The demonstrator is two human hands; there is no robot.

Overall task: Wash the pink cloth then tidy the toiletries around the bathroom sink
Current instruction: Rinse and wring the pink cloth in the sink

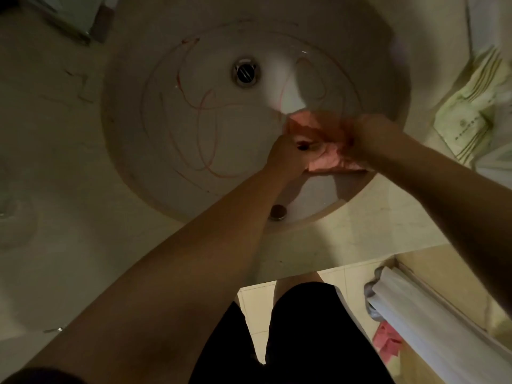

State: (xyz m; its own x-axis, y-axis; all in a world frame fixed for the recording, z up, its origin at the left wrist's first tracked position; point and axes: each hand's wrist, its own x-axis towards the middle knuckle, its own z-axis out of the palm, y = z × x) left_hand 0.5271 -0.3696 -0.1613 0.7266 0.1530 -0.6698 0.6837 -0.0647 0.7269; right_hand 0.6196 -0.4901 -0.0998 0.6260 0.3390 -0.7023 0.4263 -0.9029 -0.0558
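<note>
the pink cloth (324,151) is bunched between left hand (285,156) and right hand (368,137), fingers clamped on it, over the sink (166,134).

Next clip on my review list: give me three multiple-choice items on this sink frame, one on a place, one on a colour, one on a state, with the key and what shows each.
1. Where is the pink cloth?
A. On the countertop left of the basin
B. Over the sink, between both hands
C. On the floor tiles

2. What colour are the thin marks looped across the basin?
A. Reddish
B. Blue
C. Green

3. What state is the left hand in?
A. Flat on the countertop
B. Hanging idle at the side
C. Gripping the cloth

Key:
1 B: the cloth is bunched between the left hand and the right hand, above the basin's right side.
2 A: the looping lines read red against the pale basin.
3 C: its fingers curl into the cloth's left end.
</note>
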